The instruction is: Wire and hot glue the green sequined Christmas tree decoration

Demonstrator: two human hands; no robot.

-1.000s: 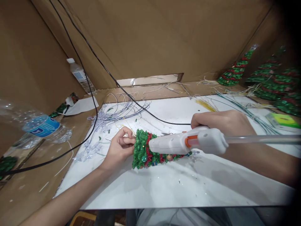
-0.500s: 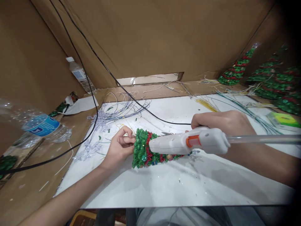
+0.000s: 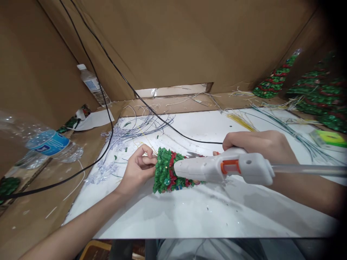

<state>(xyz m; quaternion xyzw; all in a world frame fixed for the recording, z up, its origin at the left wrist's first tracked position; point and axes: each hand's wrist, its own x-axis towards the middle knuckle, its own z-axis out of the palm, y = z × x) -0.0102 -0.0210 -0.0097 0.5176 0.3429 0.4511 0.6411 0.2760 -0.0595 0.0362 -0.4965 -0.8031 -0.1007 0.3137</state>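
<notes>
Tree (image 3: pixel 164 171) tilts on its side over the white board (image 3: pixel 189 216), between my two hands, base to the left, its narrow end hidden. Far left of the tree, well apart from it, lies a large bottle (image 3: pixel 50 144) with a blue label. A small bottle (image 3: pixel 93 85) leans beyond, also to the tree's left, and some paper (image 3: pixel 93 121) lies nearer to the tree than the large bottle does. Clear spiky pieces (image 3: pixel 101 173) are scattered left of the tree, and purple wires (image 3: pixel 151 126) spread behind them. My left hand (image 3: pixel 139 169) holds the tree by its base, fingers curled in and closed, the tips partly hidden. Just beyond the tree, a metal blade (image 3: pixel 192 154) shows. I have the glue gun (image 3: pixel 202 168) over the tree's red band; its nozzle is out of sight, so I cannot tell if it touches. My right hand (image 3: pixel 257 144), right of the tree, is wrapped around the gun's handle. Yellow wires (image 3: pixel 241 122) lie beyond and right of the tree, then green wires (image 3: pixel 284 130). Other trees (image 3: pixel 273 81) stand farthest back on that side, with a yellow-green box (image 3: pixel 326 139) in front.
</notes>
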